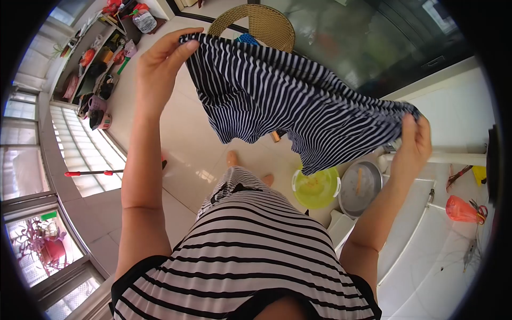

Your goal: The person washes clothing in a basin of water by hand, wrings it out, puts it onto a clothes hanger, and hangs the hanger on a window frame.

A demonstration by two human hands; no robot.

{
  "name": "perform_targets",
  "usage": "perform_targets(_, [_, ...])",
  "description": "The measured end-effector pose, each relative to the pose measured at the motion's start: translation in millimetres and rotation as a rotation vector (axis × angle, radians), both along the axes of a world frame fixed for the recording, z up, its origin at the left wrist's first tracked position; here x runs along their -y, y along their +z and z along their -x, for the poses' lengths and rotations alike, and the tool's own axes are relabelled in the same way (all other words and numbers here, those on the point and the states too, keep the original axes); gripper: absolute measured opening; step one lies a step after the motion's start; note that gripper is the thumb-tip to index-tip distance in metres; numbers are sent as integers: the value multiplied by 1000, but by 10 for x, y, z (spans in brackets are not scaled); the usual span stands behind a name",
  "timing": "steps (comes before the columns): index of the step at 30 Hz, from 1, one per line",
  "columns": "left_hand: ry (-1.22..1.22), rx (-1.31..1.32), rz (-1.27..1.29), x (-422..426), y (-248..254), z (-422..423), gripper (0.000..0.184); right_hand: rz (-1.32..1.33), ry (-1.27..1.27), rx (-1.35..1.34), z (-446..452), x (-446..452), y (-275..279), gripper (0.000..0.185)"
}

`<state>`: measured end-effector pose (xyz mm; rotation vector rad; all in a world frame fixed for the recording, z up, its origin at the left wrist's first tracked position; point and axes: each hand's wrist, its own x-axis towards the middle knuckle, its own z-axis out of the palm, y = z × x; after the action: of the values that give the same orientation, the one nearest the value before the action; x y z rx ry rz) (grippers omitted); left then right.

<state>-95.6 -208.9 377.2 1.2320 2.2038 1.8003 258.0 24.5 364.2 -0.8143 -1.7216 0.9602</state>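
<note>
A dark garment with white stripes (266, 90) hangs stretched between my two raised hands. At the upper left, my left hand (165, 58) pinches one end of its top edge between thumb and fingers. My right hand (413, 136), lower and on the right, grips the other end, with the cloth bunched at the fingertips. The garment's lower edge hangs loose and wavy above the tiled floor, partly over the rim of a green basin (316, 192).
Beside the green basin stands a metal basin (360, 186). A woven round chair (266, 24) is behind the garment, near a dark glass door. Shelves with bags (85, 58) line the left wall. A red plastic bag (460, 208) lies at the right.
</note>
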Motion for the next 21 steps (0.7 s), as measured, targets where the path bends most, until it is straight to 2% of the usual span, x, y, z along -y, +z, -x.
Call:
perform_targets(1, [159, -223, 163, 9, 30, 61, 19, 27, -49, 45, 81, 52, 83, 20])
perform_targets(2, [159, -223, 163, 11, 31, 91, 19, 27, -49, 45, 128, 114, 111, 20])
perform_targets(4, [158, -548, 89, -42, -4, 240, 19, -29, 35, -18, 255, 169, 229, 19])
perform_targets(6, [166, -581, 68, -17, -25, 319, 19, -31, 33, 1, 335, 202, 253, 20])
perform_targets(8, [339, -328, 185, 39, 21, 343, 16, 10, 27, -54, 440, 298, 255, 23])
perform_targets(9, [307, 8, 199, 72, 36, 388, 21, -25, 21, -35, 552, 365, 244, 22])
perform_targets(10, [313, 16, 202, 106, -12, 473, 21, -23, 28, -27, 643, 437, 237, 22])
perform_targets(12, [52, 395, -198, 155, -107, 576, 26, 76, 80, -31, 723, 546, 221, 26])
perform_targets(13, [1, 555, -250, 238, -131, 667, 31, 63, 130, -56, 800, 599, 152, 29])
perform_targets(14, [1, 552, -250, 324, -158, 649, 31, 64, 131, -59, 777, 689, 141, 29])
perform_targets(16, [-190, 898, -512, 526, -324, 946, 34, -55, 308, -76, 1116, 946, 89, 27])
perform_targets(17, [-269, 924, -506, 574, -303, 925, 38, -55, 308, -80, 1097, 1016, 62, 27])
perform_targets(18, [-264, 940, -498, 657, -361, 1081, 38, 17, 413, -65, 1287, 1098, -7, 27])
perform_targets(19, [-174, 1015, -497, 749, -404, 1148, 39, 88, 518, -55, 1419, 1156, -81, 26])
perform_targets(20, [-81, 1097, -485, 830, -478, 1317, 39, 107, 509, -42, 1630, 1234, -166, 26])
perform_targets(21, [-100, 1090, -480, 888, -562, 1401, 40, 228, 507, -68, 1716, 1265, -226, 25])
